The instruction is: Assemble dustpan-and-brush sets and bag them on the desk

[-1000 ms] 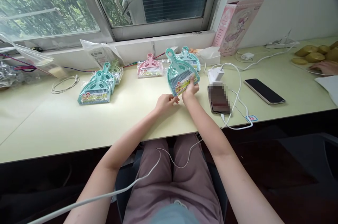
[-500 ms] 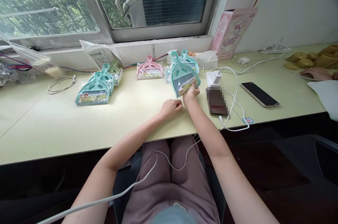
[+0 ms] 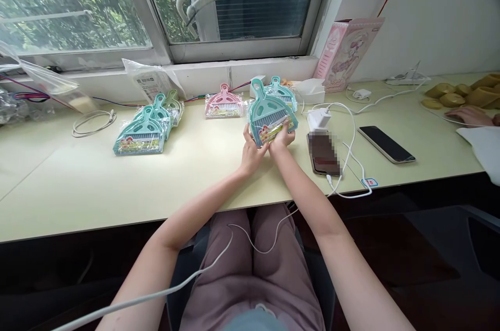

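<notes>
Head view: at the left of the frame, wrapped sets lie clustered on the table, and a pink set sits above centre, near the wall. Next comes the left hand, where the change shows: half a second ago it lay curled on the table, apart from the green dustpan; now it grasps that dustpan, fingers at the left edge and thumb by the lower corner. The dustpan, just right of centre, is tilted, handle up, in front of a back set. The right hand keeps its grasp on the lower right, so the dustpan is now steadied from both sides. Farther right lie a charger and two phones, untouched.
</notes>
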The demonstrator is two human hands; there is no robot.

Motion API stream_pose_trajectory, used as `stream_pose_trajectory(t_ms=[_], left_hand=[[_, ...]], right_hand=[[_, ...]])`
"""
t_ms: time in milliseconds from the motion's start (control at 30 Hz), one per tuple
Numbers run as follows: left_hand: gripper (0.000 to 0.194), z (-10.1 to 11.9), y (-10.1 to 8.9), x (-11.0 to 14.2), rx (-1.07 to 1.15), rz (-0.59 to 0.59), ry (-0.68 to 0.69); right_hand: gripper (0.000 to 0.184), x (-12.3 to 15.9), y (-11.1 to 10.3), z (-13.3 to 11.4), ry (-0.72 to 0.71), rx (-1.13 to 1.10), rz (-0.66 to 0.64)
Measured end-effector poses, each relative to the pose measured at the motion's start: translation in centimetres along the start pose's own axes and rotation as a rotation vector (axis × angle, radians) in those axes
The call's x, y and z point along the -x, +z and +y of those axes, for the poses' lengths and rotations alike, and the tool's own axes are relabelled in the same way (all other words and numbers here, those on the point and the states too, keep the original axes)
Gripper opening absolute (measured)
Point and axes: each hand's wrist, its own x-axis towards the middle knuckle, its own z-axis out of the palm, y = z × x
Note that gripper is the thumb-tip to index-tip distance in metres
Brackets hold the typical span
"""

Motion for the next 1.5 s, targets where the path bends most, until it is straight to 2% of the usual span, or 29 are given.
stream_pose_trajectory(t_ms=[100, 267, 500, 700, 800, 1033, 1333, 1500], left_hand=[[0.087, -0.1, -0.1, -0.1, -0.062, 0.079, -0.007], [0.083, -0.1, -0.3, -0.1, -0.034, 0.055, -0.082], [0.084, 0.3, -1.0, -0.4, -0.023, 0.122, -0.155], [0.087, 0.0, -1.6, -0.8, 0.051, 0.196, -0.165], [0.085, -0.1, -1.7, -0.9, 0.072, 0.234, -0.155], [0.081, 0.4, -2.0, -0.9, 0.093, 0.249, -0.151], [0.080, 0.6, -2.2, -0.8, 0.064, 0.255, -0.140], [0.094, 0.2, -2.1, -0.8, 0.076, 0.209, -0.144]], right_hand=[[0.032, 1.3, 0.7, 0.0, 0.079, 0.012, 0.129], [0.029, 2.6, 1.0, -0.4, 0.244, 0.020, 0.133], [0.018, 2.5, 1.0, -0.6, 0.312, -0.100, -0.078], [0.007, 2.9, 1.5, -1.4, 0.393, -0.229, -0.219], [0.005, 3.2, 1.5, -1.8, 0.414, -0.236, -0.320], [0.027, 3.7, 1.4, -2.3, 0.373, -0.209, -0.472], [0.028, 3.9, 1.4, -2.3, 0.365, -0.184, -0.485], [0.029, 3.7, 1.4, -2.2, 0.341, -0.221, -0.429]])
